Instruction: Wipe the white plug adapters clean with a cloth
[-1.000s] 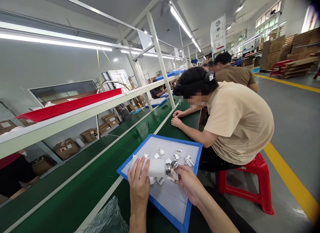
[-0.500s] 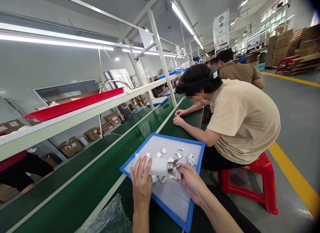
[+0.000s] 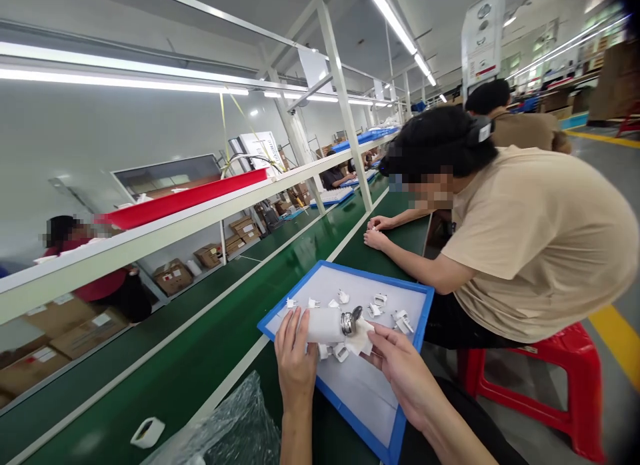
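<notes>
- White plastic bottle lying sideways over the blue-rimmed tray, metal nozzle end pointing toward my right.
- Left hand has its grip wrapped around the bottle body, fingers closed on it from below and behind.
- Right hand is just beside the nozzle, fingertips pinched together on a small white cloth or wipe that touches the metal end. Can't tell how hard it's pressing.
- Small white plug parts are scattered on the tray past the bottle, a couple right under it.
- Tray sits on the green bench, with crinkly clear plastic bag near my left arm.
- Co-worker in a beige shirt is seated next over, on a red stool.
</notes>
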The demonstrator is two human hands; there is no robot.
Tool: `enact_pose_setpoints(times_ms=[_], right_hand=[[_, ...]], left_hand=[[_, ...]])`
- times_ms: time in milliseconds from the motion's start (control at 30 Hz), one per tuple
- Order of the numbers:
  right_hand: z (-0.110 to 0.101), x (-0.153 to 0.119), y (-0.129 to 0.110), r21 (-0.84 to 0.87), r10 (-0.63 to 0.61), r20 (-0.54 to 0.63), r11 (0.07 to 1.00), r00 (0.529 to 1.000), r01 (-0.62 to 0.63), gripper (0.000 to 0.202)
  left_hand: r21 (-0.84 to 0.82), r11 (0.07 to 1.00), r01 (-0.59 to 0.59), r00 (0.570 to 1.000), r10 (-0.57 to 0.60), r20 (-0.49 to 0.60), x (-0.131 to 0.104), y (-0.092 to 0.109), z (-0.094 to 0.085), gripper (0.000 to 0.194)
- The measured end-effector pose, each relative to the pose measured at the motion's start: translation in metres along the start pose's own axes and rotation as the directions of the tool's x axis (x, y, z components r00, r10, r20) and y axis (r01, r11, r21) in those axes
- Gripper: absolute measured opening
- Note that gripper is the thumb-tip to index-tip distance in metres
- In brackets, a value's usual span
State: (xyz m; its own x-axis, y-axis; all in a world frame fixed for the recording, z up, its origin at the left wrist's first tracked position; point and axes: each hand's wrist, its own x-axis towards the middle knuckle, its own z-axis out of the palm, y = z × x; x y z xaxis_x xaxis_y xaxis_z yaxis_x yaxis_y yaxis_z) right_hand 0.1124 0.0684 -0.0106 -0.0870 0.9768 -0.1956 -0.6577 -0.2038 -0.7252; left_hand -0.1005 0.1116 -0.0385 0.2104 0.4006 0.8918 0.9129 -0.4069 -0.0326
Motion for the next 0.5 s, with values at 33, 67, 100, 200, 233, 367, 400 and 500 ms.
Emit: enact_pose_setpoints(times_ms=[33,67,100,200,233,367,400,500], right_hand=[[0.004,-0.001,0.001,-0.017,-0.012,-0.010,1.000,1.000,0.012,0.027],[0.008,-0.001,0.001,-0.036,-0.024,-0.016,0.999,1.000,0.023,0.034],[0.013,-0.001,0.002,-0.056,-0.035,-0.015,0.998,0.999,0.034,0.041],[0.030,0.000,0.001,-0.108,-0.038,0.022,0.993,0.999,0.040,0.059],[0.035,0.001,0.000,-0.120,-0.024,0.032,0.992,0.999,0.028,0.062],[0.042,0.001,0.001,-0.133,0.052,0.032,0.990,0.998,-0.048,0.063],[0.040,0.001,0.002,-0.132,0.064,0.025,0.989,0.998,-0.060,0.065],[0.022,0.003,0.008,-0.077,0.125,-0.042,0.989,0.991,-0.128,0.076]], left_hand=[[0.017,0.999,0.030,0.999,-0.030,-0.011,-0.002,0.000,0.000,0.058],[0.040,0.997,0.065,0.998,-0.064,-0.026,-0.005,0.000,-0.001,0.057],[0.065,0.993,0.103,0.994,-0.100,-0.044,-0.007,0.000,-0.001,0.056],[0.144,0.959,0.242,0.968,-0.228,-0.110,-0.016,0.001,-0.001,0.056],[0.167,0.939,0.301,0.950,-0.281,-0.134,-0.019,0.001,-0.001,0.057],[0.212,0.801,0.560,0.826,-0.521,-0.216,-0.029,-0.003,-0.004,0.061],[0.214,0.748,0.629,0.776,-0.585,-0.235,-0.031,-0.005,-0.006,0.060],[0.214,0.535,0.817,0.576,-0.772,-0.268,-0.034,-0.012,-0.012,0.058]])
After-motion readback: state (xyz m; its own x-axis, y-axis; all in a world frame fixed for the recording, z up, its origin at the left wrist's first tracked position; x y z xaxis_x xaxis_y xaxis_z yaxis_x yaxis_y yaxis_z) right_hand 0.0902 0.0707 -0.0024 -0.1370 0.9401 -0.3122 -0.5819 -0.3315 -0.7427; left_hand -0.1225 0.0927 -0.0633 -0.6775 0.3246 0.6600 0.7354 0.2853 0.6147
